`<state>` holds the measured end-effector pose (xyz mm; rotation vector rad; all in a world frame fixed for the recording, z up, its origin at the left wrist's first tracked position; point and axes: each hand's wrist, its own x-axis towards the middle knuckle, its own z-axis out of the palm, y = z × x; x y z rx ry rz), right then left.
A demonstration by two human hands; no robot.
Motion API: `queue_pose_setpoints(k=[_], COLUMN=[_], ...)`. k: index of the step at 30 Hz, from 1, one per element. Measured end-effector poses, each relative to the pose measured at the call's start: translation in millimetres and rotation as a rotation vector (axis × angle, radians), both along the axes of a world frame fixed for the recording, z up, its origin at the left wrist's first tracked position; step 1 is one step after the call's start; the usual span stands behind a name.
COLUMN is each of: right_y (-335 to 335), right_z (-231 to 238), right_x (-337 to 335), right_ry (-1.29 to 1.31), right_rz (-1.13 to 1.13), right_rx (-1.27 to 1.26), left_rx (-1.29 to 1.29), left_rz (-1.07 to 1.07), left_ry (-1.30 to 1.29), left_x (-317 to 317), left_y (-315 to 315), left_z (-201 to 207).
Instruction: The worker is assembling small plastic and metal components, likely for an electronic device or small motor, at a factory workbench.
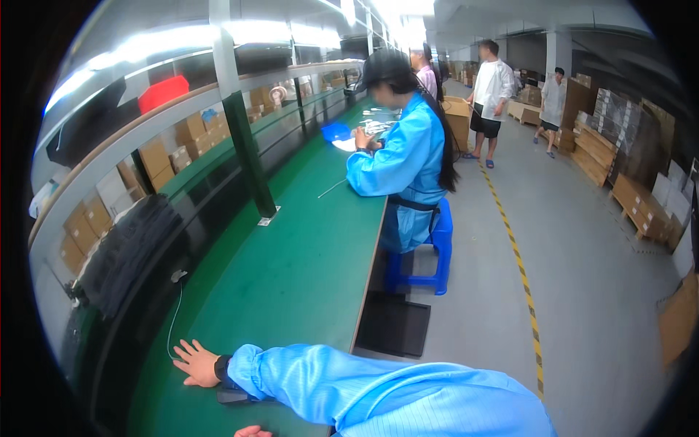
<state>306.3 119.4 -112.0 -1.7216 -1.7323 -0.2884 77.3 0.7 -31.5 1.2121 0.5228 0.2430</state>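
Observation:
My right hand [196, 363] lies spread, palm down, on the green workbench [291, 280], with a dark band around its wrist. Its fingertips are at the lower end of a thin pale cable [172, 324]; whether they press on it I cannot tell. The cable runs up to a small whitish piece [178, 275] by the bench's back edge. Beside the wrist, partly under the blue sleeve, sits a dark flat object [234, 396]. Only a bit of my left hand [253, 432] shows at the lower edge, its fingers mostly cut off.
A co-worker in blue [408, 146] sits farther along the bench, handling small white parts near a blue tray [336, 132]. A dark post [249, 156] rises from the bench. Dark flat panels [397, 324] are beside the bench, near a blue stool [442, 247]. Several people stand beyond.

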Motion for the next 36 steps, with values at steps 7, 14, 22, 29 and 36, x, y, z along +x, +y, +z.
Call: queue_pose_setpoints(k=[7, 14, 22, 29, 36], right_y=[-34, -43, -80, -88, -74], right_z=[12, -2, -4, -1, -11], right_x=[-62, -68, -61, -63, -76], right_ry=[0.235, 0.262, 0.089, -0.074, 0.020], right_rz=[0.284, 0.185, 0.456, 0.517, 0.528], right_rx=[-0.036, 0.028, 0.094, 0.160, 0.146], left_rx=[-0.049, -0.045, -0.105, -0.172, -0.182], left_rz=[-0.009, -0.016, -0.063, 0.037, 0.057], left_ry=[-0.031, 0.021, 0.001, -0.107, -0.032], left_x=[-16, -10, -14, -10, -16], left_y=[1, -3, 9, 10, 8], left_z=[-5, 3, -3, -2, -5])
